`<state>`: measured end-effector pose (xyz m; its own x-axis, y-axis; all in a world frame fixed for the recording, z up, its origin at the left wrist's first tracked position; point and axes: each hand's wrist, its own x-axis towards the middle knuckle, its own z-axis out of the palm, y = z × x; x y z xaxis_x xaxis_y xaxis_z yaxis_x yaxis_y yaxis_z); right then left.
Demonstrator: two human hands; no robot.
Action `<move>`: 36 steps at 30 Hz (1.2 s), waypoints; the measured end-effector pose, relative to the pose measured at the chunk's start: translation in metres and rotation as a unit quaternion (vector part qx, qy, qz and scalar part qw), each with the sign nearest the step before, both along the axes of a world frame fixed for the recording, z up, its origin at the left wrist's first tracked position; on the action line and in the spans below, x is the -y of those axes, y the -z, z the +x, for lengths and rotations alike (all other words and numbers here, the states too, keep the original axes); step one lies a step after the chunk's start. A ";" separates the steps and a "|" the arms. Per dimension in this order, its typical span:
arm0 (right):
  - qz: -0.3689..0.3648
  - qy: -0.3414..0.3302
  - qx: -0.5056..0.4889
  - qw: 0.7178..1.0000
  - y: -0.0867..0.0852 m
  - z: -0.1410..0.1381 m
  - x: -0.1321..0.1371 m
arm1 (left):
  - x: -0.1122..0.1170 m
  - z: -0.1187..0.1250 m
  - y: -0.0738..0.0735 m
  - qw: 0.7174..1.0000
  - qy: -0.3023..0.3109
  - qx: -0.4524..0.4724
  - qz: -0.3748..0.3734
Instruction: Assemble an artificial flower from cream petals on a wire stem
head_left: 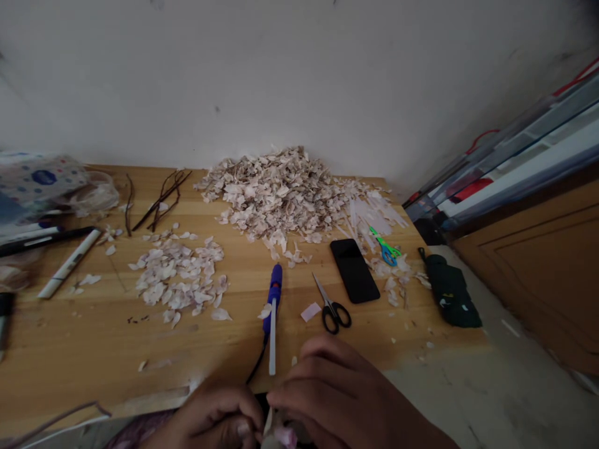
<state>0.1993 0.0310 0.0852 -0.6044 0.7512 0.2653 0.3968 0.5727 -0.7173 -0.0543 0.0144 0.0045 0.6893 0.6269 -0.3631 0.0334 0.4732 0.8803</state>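
My left hand and my right hand meet at the bottom edge of the head view, just in front of the wooden table. Both have fingers curled in a pinch around a small pale and pink piece, mostly hidden by the fingers. Directly beyond my hands lies a blue glue gun with a white glue stick in its back end. Black-handled scissors lie to the right of it.
A big heap of pale petal-like flakes sits at the back; a smaller patch lies left of centre. Also here: a black phone, green-blue scissors, dark twigs, pens and a dark pouch.
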 end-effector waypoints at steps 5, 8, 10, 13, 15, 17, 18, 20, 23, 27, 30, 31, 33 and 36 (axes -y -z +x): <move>-0.059 -0.022 -0.037 0.997 0.000 0.003 -0.002 | -0.002 0.000 0.004 1.000 -0.004 0.015 0.006; -0.106 -0.021 -0.054 0.993 -0.001 0.004 -0.003 | -0.003 0.003 0.005 1.000 -0.006 0.022 0.004; -0.121 -0.016 -0.064 0.990 -0.001 0.004 -0.004 | -0.003 0.004 0.005 1.000 -0.008 0.027 0.008; -0.107 -0.024 -0.078 0.991 -0.001 0.002 -0.006 | -0.004 0.005 0.005 0.999 -0.010 0.031 0.017; -0.108 -0.034 -0.074 0.991 0.000 0.003 -0.008 | -0.004 0.004 0.005 0.999 -0.011 0.035 0.018; -0.118 -0.038 -0.060 0.991 0.000 0.004 -0.008 | -0.004 0.003 0.006 0.999 -0.011 0.029 0.018; -0.121 -0.038 -0.053 0.991 0.000 0.004 -0.008 | -0.004 0.003 0.006 0.999 -0.011 0.023 0.020; -0.122 -0.037 -0.041 0.991 0.000 0.006 -0.008 | -0.004 0.003 0.007 0.999 -0.003 0.012 0.036; -0.119 -0.033 -0.031 0.992 0.000 0.006 -0.007 | -0.005 0.004 0.007 0.998 0.013 -0.002 0.058; -0.112 -0.032 -0.004 0.993 -0.001 0.005 -0.007 | -0.007 0.006 0.004 0.998 0.008 -0.007 0.061; -0.104 -0.037 0.000 0.994 -0.002 0.004 -0.008 | -0.006 0.006 0.003 0.998 -0.002 0.000 0.060; -0.103 -0.035 -0.003 0.994 -0.002 0.004 -0.008 | -0.006 0.006 0.003 0.998 -0.002 0.003 0.056; -0.112 -0.032 -0.009 0.993 -0.003 0.004 -0.009 | -0.006 0.006 0.005 0.999 0.001 0.009 0.050; -0.129 -0.027 -0.012 0.991 -0.005 0.002 -0.010 | -0.006 0.007 0.006 0.998 0.006 0.009 0.056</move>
<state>0.2014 0.0414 0.0903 -0.6416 0.7625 0.0840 0.3510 0.3892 -0.8516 -0.0477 0.0205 -0.0020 0.7027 0.6550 -0.2779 0.0213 0.3710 0.9284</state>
